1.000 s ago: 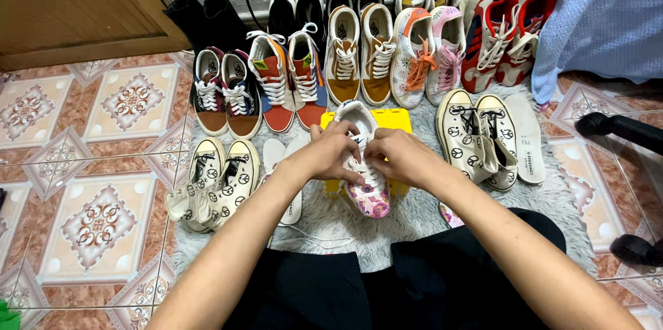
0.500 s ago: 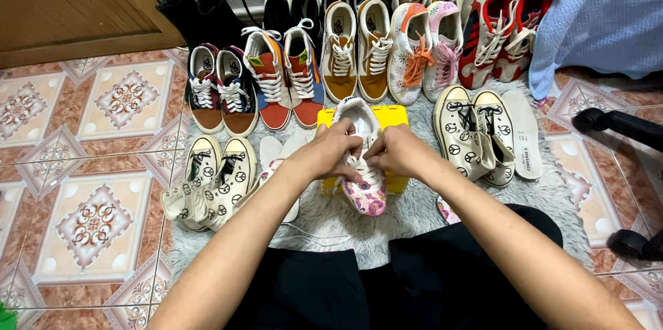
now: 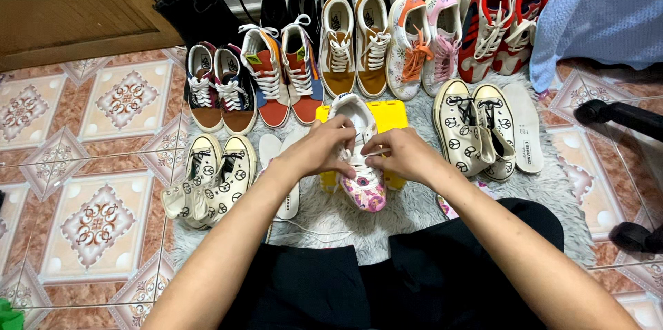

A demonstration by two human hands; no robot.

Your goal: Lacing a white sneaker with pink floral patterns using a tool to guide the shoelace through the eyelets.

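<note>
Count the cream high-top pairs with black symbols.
2: one pair lies left of the pink-toed shoe, the other pair right of it beside a white insole; more could be hidden.

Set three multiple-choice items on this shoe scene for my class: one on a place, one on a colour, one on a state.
1. Where does the shoe under both hands rest?
A. on a yellow box
B. on bare tiles
C. on the blue cloth

2. What colour are the laces of the white floral shoe in the back row?
A. green
B. orange
C. black

3. What are the left hand and right hand doing?
A. resting apart
B. working at the shoe's white laces
C. holding an insole

Answers: 1 A, the yellow box shows beneath it; 2 B, orange lacing is plain; 3 B, fingers meet over the laces.
</note>
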